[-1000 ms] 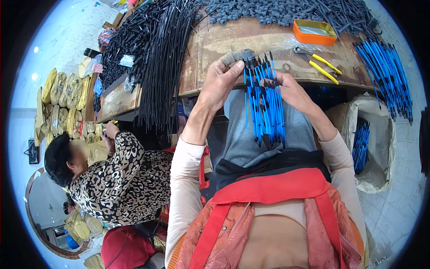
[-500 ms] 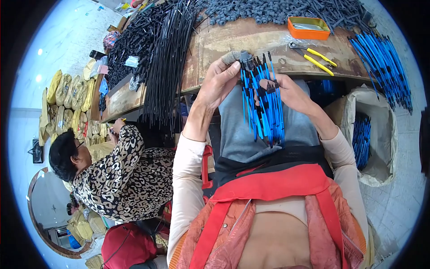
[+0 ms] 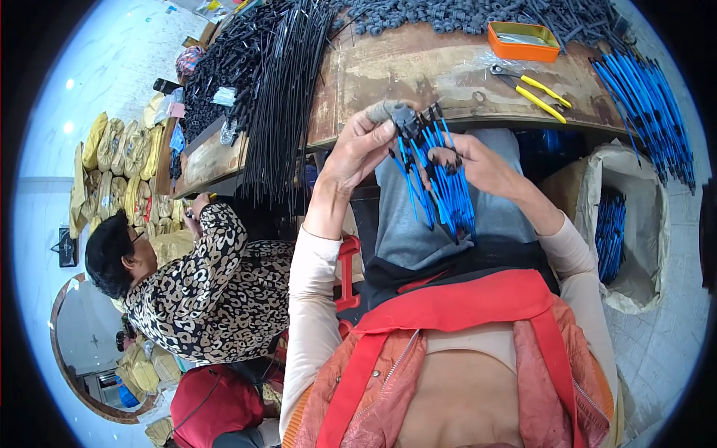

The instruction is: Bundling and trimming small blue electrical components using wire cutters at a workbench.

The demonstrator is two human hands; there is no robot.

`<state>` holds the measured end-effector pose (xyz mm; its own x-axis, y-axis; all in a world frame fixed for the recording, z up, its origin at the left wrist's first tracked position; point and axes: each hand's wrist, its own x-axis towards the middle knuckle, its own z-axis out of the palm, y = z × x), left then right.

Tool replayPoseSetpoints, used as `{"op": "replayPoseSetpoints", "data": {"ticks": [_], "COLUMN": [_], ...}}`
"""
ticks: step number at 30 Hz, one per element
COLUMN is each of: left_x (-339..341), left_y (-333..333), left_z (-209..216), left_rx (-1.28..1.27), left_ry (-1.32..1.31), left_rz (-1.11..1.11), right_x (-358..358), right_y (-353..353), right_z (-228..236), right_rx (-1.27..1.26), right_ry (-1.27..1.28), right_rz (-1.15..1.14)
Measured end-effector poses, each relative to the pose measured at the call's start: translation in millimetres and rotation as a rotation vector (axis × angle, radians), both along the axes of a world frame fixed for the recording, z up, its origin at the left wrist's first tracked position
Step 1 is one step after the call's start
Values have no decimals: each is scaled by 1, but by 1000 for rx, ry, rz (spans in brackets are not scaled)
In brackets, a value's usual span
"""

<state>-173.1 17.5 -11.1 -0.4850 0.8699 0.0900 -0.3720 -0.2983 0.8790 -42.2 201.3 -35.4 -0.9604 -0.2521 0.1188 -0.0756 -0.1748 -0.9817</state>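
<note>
My left hand point(image 3: 357, 149) is closed, thumb and fingers pinching a dark grey plastic fitting point(image 3: 404, 119) at the upper left of a bundle. This bundle of thin blue rods with black fittings point(image 3: 452, 200) hangs slanting over my lap, just off the table's front edge. Wrapped round its right side, my right hand point(image 3: 484, 166) keeps the rods together; some of its fingertips are hidden among them. Whether the grey fitting is joined to a rod cannot be made out.
Yellow-handled cutting pliers point(image 3: 544, 99) and an orange tin point(image 3: 524, 49) lie on the wooden table point(image 3: 388, 71). Grey fittings point(image 3: 441, 16) and long black rods point(image 3: 276, 119) are heaped behind and left. Blue rods point(image 3: 651, 112) overhang at right, above a lined sack point(image 3: 644, 257). A co-worker point(image 3: 202, 291) sits at left.
The bundle has tilted, its upper end leaning left and its lower end staying over my lap. My left hand has shifted slightly down and left. Both hands keep their hold.
</note>
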Motion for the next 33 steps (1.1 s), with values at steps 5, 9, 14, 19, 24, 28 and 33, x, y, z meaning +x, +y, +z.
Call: {"op": "replayPoseSetpoints", "data": {"ticks": [5,9,14,19,24,28,33], "left_x": [13,26,56,64,64,69,78], "left_y": [5,2,-11,-19,-19,-15,-9], "left_z": [-10,6,49,42,41,33,24], "left_rx": [130,-298,-618,-451,-431,-439,-464], "left_ry": [-39,327,1001,568,420,512,654], "left_rz": [149,455,482,462,460,536,677], "right_x": [11,6,13,16,18,15,16], "right_y": [-8,-7,-10,-20,-28,-31,-39], "right_z": [-5,-6,-1,2,1,2,3], "right_rx": [151,151,177,292,238,342,407], "right_ry": [42,-6,-53,0,19,-5,41], "right_rz": [-103,-189,-221,-234,-243,-252,-323]}}
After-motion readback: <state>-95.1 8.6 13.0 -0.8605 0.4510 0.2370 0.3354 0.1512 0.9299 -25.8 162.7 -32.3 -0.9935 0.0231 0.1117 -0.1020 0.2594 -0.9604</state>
